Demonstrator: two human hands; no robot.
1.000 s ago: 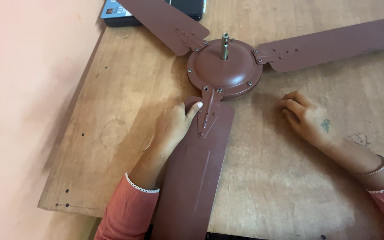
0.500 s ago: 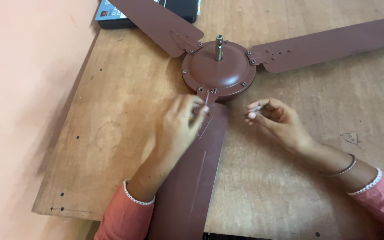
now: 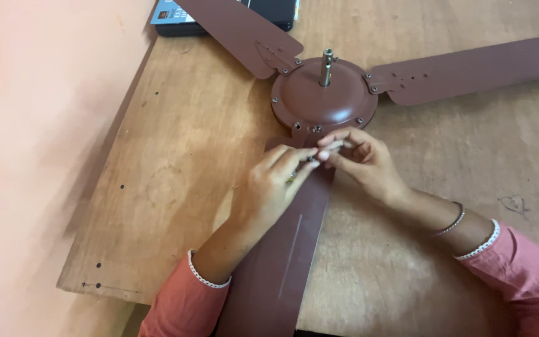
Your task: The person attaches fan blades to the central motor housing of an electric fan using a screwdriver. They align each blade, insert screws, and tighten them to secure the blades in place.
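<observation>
Wooden table [image 3: 176, 156] held a brown ceiling fan [image 3: 324, 93]; left hand [image 3: 276, 184] and right hand [image 3: 363, 159] pinched what looked like a small screw [image 3: 312, 159] over its near blade [image 3: 285, 249].

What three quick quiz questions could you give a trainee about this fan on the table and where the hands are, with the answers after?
1. True or false: the left hand and the right hand meet over the near blade, just below the fan hub.
2. How many fan blades show? A) two B) three C) four
3. What sticks straight up from the middle of the hub?

Key
1. True. The fingertips of both hands come together over the blade's bracket end, pinching something too small to identify.
2. B. The near blade, a left blade and a right blade.
3. A short metal shaft.
</observation>
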